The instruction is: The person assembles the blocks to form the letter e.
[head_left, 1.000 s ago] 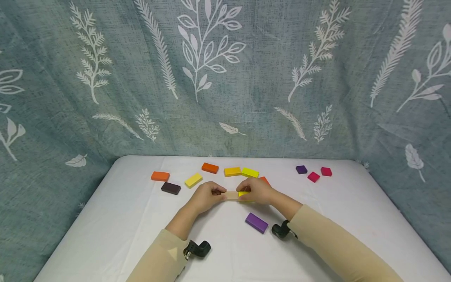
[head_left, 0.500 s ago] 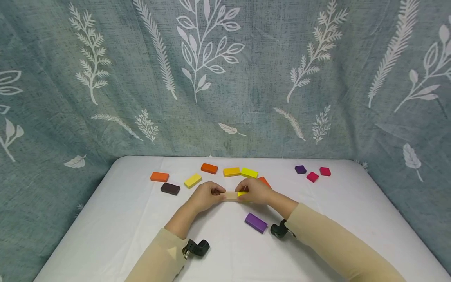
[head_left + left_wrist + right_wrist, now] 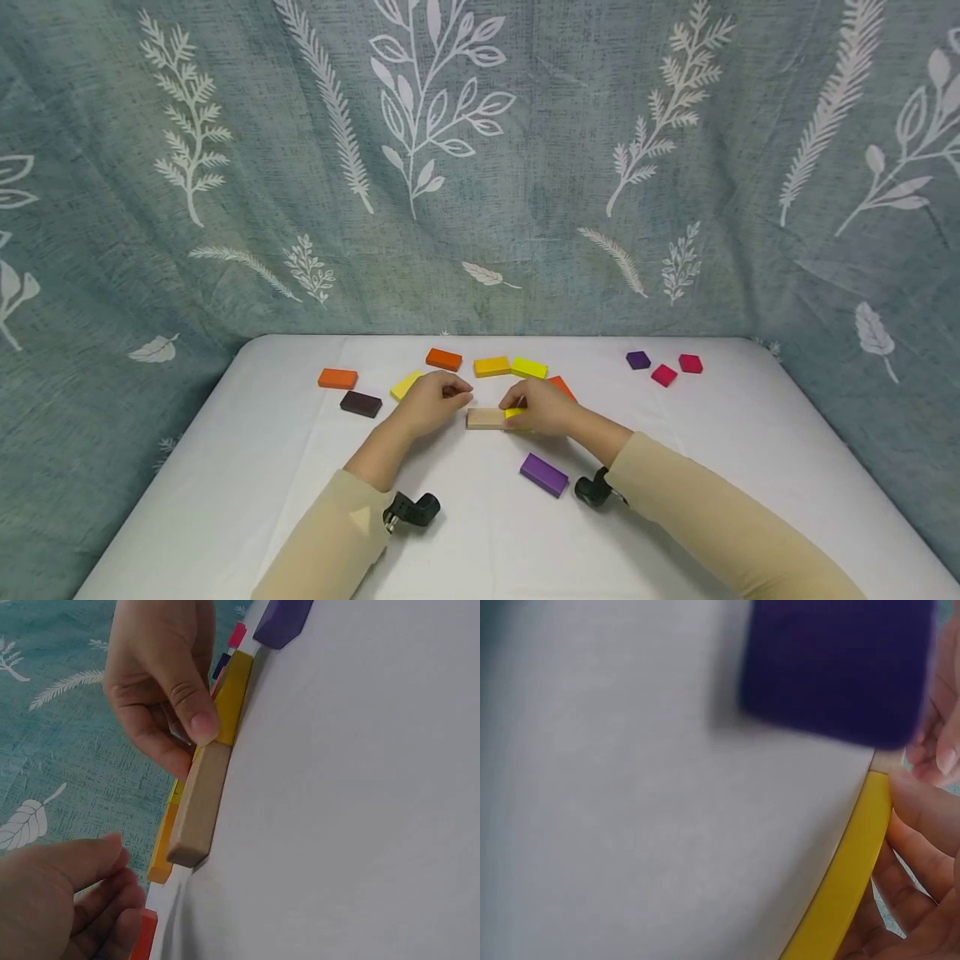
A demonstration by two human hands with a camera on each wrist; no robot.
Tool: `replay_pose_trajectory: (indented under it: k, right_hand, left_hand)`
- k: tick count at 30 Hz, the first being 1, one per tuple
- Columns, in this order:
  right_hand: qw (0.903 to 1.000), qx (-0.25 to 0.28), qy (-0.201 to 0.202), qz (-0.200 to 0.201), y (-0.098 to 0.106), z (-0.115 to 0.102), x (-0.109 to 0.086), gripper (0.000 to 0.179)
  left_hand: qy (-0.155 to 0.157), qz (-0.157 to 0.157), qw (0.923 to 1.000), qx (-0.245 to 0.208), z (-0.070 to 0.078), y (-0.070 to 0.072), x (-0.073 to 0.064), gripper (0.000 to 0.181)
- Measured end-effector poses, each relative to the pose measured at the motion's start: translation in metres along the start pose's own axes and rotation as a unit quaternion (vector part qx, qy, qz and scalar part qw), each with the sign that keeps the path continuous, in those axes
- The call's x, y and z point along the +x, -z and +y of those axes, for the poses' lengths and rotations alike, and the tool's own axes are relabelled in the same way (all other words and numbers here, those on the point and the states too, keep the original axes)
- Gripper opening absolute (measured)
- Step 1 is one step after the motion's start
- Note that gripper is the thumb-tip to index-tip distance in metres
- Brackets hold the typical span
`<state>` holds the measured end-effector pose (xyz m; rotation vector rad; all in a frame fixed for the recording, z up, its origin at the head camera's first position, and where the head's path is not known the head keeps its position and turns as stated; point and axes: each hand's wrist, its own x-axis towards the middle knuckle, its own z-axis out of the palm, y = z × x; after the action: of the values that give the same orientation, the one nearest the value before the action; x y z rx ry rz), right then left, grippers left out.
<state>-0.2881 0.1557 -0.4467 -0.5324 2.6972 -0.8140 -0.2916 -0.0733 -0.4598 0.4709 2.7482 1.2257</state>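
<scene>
While the right hand (image 3: 549, 407) pinches the yellow block (image 3: 850, 862), the wooden block (image 3: 486, 419) abuts it. Left of the wooden block, the left hand (image 3: 433, 403) hovers, fingers relaxed.

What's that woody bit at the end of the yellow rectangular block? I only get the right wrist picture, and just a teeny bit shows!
Observer: It's a pale rectangular wooden block, lying end to end with the yellow rectangular block; the left wrist view shows it nearly whole.
Operator: Ooh! Is the left hand holding that wood one?
Observer: No, the left hand is apart from it; the head view shows a gap between them.
Operator: Are there any pink blocks? I can't see any!
Observer: Yes, two small, pink, four-sided blocks lie near the far right corner of the white table.
</scene>
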Motion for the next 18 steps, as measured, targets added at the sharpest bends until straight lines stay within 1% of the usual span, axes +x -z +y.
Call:
replay_pose_trajectory:
  k: [3,7,12,15,18]
  right_hand:
    - [1.0,-0.004,-0.003,0.003,0.0,0.001,0.0,0.019]
    - [1.0,-0.002,-0.008,0.005,0.0,0.001,0.0,0.019]
    - [0.9999,0.003,-0.011,0.007,-0.001,-0.002,0.0,0.018]
    - [0.9999,0.001,-0.013,0.009,0.0,-0.004,-0.001,0.018]
    - [0.9999,0.0,-0.014,0.008,0.001,-0.004,-0.001,0.018]
  left_hand:
    - [-0.009,0.02,0.9998,0.004,-0.001,0.005,0.01,0.018]
    - [-0.016,0.05,0.9985,0.015,-0.007,0.01,0.023,0.023]
    - [-0.003,0.087,0.9948,0.053,-0.017,0.014,0.037,0.023]
    - [-0.002,0.097,0.9914,0.087,-0.023,0.014,0.045,0.025]
    - [0.004,0.091,0.9902,0.106,-0.027,0.014,0.051,0.032]
